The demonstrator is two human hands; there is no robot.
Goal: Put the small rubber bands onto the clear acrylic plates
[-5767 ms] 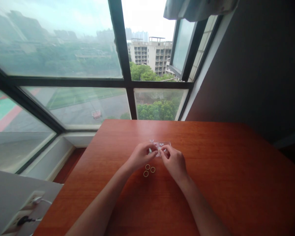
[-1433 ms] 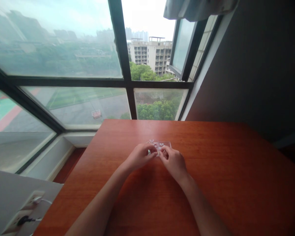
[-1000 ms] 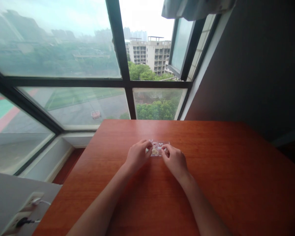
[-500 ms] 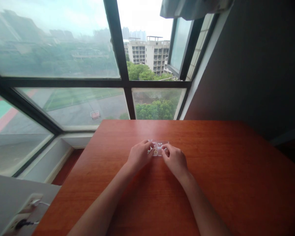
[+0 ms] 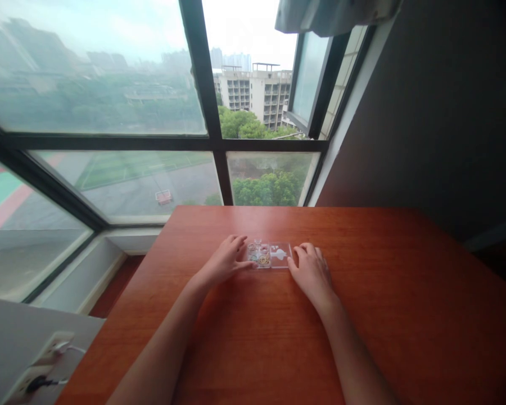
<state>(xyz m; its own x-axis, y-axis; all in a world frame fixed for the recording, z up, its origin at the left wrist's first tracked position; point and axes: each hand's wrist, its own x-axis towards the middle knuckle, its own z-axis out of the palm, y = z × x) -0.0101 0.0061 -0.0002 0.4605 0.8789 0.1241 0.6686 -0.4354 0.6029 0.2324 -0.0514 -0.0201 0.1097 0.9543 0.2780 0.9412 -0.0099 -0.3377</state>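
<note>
A small clear plastic box (image 5: 270, 255) with compartments lies flat on the reddish wooden table (image 5: 388, 304). Small rings, some yellowish, lie in its left compartments. My left hand (image 5: 224, 260) rests palm down just left of the box, fingers stretched out, fingertips touching its left edge. At the box's right edge rests my right hand (image 5: 312, 271), fingers spread flat and tips against that edge. Neither hand holds anything.
The table's far edge meets a large window with a dark frame (image 5: 213, 140). A dark wall (image 5: 438, 112) stands on the right. At the lower left, a white socket with a plugged cable (image 5: 37, 371) sits on a grey ledge.
Earlier both hands pinched at the box's middle, and three loose rings lay on the table. Now the rings are in the box, and the hands have spread apart to its two sides.
</note>
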